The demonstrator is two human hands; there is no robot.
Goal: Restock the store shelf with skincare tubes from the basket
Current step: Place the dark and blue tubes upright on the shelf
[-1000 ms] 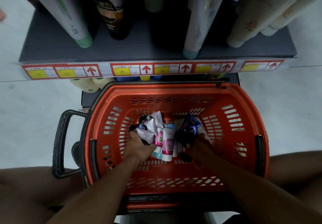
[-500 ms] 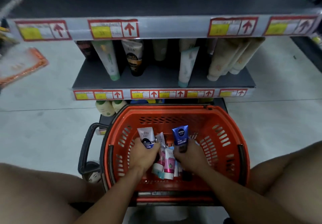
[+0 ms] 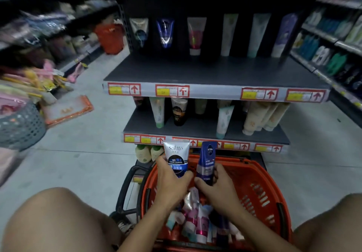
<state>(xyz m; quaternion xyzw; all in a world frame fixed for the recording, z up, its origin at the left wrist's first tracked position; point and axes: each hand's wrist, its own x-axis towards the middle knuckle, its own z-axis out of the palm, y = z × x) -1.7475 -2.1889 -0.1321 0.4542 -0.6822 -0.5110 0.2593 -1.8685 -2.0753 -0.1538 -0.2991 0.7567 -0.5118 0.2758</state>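
Observation:
An orange basket (image 3: 260,189) stands on the floor between my knees, with several skincare tubes (image 3: 197,224) lying in it. My left hand (image 3: 172,185) grips a white and black Soltto tube (image 3: 177,159) upright above the basket. My right hand (image 3: 219,189) holds a dark blue Nivea tube (image 3: 208,163) upright beside it. Ahead, the dark upper shelf (image 3: 205,71) carries a row of upright tubes (image 3: 165,33) at its back. The lower shelf (image 3: 195,128) holds more tubes (image 3: 179,111).
A black basket handle (image 3: 125,189) sticks out at the left. Pale bottles (image 3: 145,152) stand under the lower shelf. A grey perforated basket (image 3: 21,126) and an orange packet (image 3: 66,110) lie at the left. Stocked shelving (image 3: 333,41) lines the right aisle.
Both hands have lifted their tubes higher out of the basket. My head has tilted up, bringing the upper shelf and its tubes into view.

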